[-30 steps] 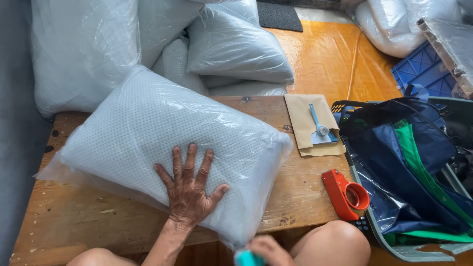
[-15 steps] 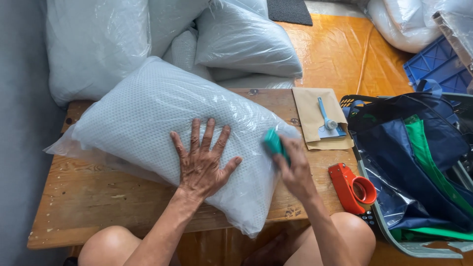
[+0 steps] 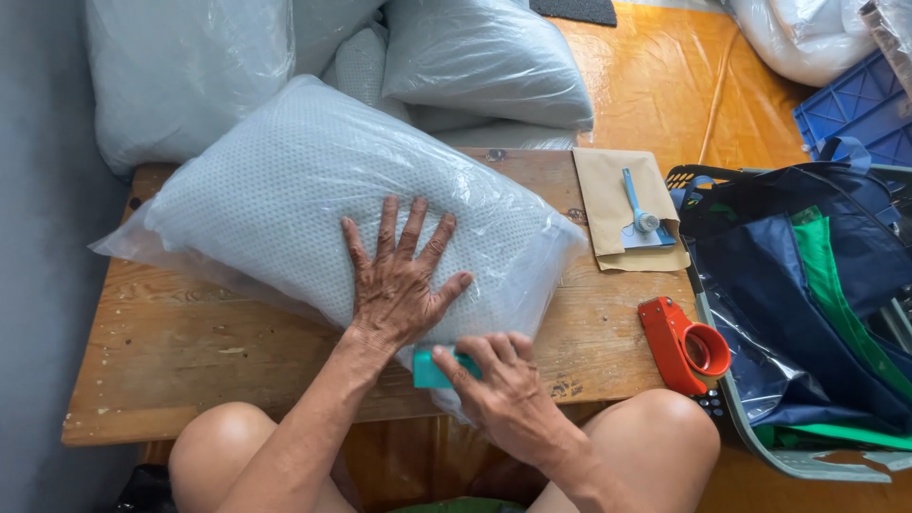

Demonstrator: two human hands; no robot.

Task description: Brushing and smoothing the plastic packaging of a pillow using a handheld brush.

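**Teal block pinned at the pillow's near edge**

Right hand curls its fingers over a small teal block, pressing it against the near edge of the plastic-bagged pillow. Left hand lies flat and spread on that pillow, gripping nothing. All of it sits on a wooden table. To the right, a red tape dispenser; beyond it, a brown envelope. Further back, more bagged pillows.

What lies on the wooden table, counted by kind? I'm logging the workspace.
Bagged pillow: 1
Small teal object, under the right hand: 1
Brown envelope: 1
Blue-handled tool: 1
Red tape dispenser: 1
Total: 5
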